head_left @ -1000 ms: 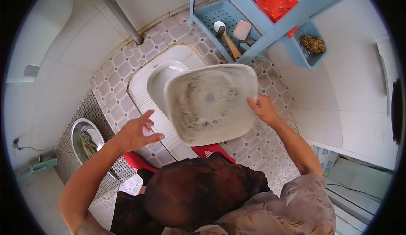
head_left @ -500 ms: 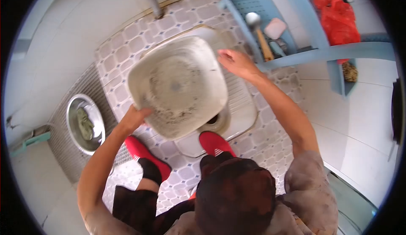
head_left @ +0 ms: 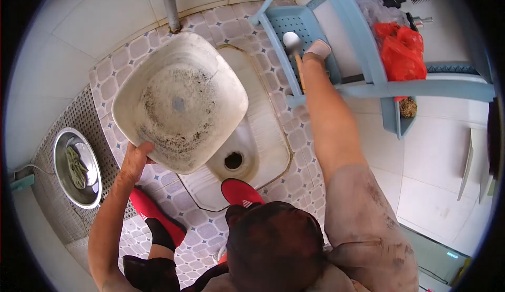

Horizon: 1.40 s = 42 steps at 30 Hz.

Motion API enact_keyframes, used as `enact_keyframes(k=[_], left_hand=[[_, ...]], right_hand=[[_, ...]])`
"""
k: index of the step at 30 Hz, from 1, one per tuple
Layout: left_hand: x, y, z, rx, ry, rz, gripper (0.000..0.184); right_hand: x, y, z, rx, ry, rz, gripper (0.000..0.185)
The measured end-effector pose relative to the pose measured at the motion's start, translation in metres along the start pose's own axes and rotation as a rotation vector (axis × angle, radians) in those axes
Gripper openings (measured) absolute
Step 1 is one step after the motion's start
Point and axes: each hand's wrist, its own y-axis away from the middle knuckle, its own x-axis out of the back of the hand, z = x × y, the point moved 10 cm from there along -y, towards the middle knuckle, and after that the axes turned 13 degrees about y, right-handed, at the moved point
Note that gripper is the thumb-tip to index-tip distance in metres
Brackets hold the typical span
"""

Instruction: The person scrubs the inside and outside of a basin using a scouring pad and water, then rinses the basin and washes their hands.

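My left hand is closed on the lower left rim of a whitish square basin, its thumb inside the edge. The basin is tilted so its inside faces me, with dark specks of grime over its bottom. It is held above a squat toilet, whose drain hole shows beside it. My right arm stretches into a blue plastic shelf. My right hand is at a pale pink, rounded block; its fingers are blurred and partly hidden. Beside it lies a ladle-like tool with a wooden handle.
A metal bowl with a greenish cloth in it stands on a grey perforated mat at left. A red plastic bag and a brown scrubber are on the shelf. A pipe rises by the wall.
My right hand has moved from beside the basin's right edge up into the blue shelf, to the pale pink block. My left hand has carried the basin a little left, uncovering more of the toilet.
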Motion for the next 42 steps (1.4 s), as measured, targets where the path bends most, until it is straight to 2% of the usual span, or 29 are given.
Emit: enact_keyframes(k=[2, 5, 6, 8, 12, 14, 15, 18, 23, 27, 29, 30, 31, 32, 34, 36, 38, 40, 41, 42], left_hand=[[0.012, -0.001, 0.002, -0.010, -0.009, 0.004, 0.058], [0.027, -0.008, 0.004, -0.024, -0.062, 0.012, 0.056], [0.031, -0.010, 0.006, -0.039, -0.110, 0.024, 0.055], [0.036, -0.014, 0.007, -0.032, -0.124, 0.033, 0.054], [0.039, -0.007, 0.012, -0.040, -0.153, 0.072, 0.049], [0.043, -0.006, 0.013, -0.041, -0.178, 0.082, 0.049], [0.045, -0.005, 0.014, -0.051, -0.184, 0.086, 0.048], [0.053, 0.001, 0.011, -0.052, -0.193, 0.104, 0.046], [0.060, 0.006, 0.006, -0.054, -0.139, 0.158, 0.044], [0.058, 0.006, 0.007, -0.113, -0.068, 0.181, 0.050], [0.061, 0.010, 0.011, -0.156, -0.043, 0.200, 0.052], [0.065, 0.007, 0.014, -0.188, -0.096, 0.177, 0.054], [0.066, 0.007, 0.018, -0.216, -0.152, 0.151, 0.055], [0.059, 0.009, 0.022, -0.219, -0.050, 0.140, 0.056], [0.054, 0.010, 0.029, -0.259, -0.040, 0.163, 0.057], [0.052, 0.009, 0.032, -0.284, -0.002, 0.188, 0.057], [0.049, 0.006, 0.034, -0.322, 0.001, 0.210, 0.057], [0.044, 0.010, 0.037, -0.356, 0.003, 0.235, 0.057], [0.040, 0.014, 0.038, -0.368, 0.004, 0.264, 0.051], [0.040, 0.017, 0.040, -0.382, 0.007, 0.295, 0.044]], right_hand=[[0.078, 0.055, -0.021, 0.099, 0.121, 0.251, 0.034], [0.104, 0.088, -0.029, 0.141, 0.342, 0.363, 0.028], [0.106, 0.090, -0.032, 0.155, 0.363, 0.354, 0.028], [0.103, 0.093, -0.055, 0.348, 0.474, 0.325, 0.023], [0.098, 0.091, -0.063, 0.355, 0.553, 0.393, 0.022], [0.092, 0.059, -0.055, 0.356, 0.434, 0.548, 0.015], [0.092, 0.056, -0.056, 0.360, 0.436, 0.550, 0.015], [0.091, 0.063, -0.064, 0.455, 0.517, 0.595, 0.024], [0.127, 0.160, 0.024, -0.421, 0.241, 0.441, 0.042], [0.136, 0.149, 0.025, -0.385, 0.136, 0.386, 0.044], [0.161, 0.172, -0.007, -0.045, 0.046, 0.785, 0.043], [0.158, 0.192, -0.007, -0.051, 0.048, 0.762, 0.043], [0.167, 0.236, -0.019, 0.188, -0.238, 0.824, 0.041], [0.175, 0.282, -0.026, 0.421, -0.537, 0.876, 0.040], [0.145, 0.336, -0.041, 0.598, -0.615, 0.507, 0.037], [0.095, 0.375, -0.052, 0.795, -0.559, 0.436, 0.035], [0.022, 0.391, -0.064, 0.840, -0.455, 0.143, 0.034], [-0.039, 0.399, -0.078, 0.925, -0.343, 0.121, 0.030], [-0.057, 0.402, -0.081, 0.923, -0.356, 0.117, 0.030], [-0.071, 0.414, -0.091, 1.009, -0.182, 0.205, 0.034]])
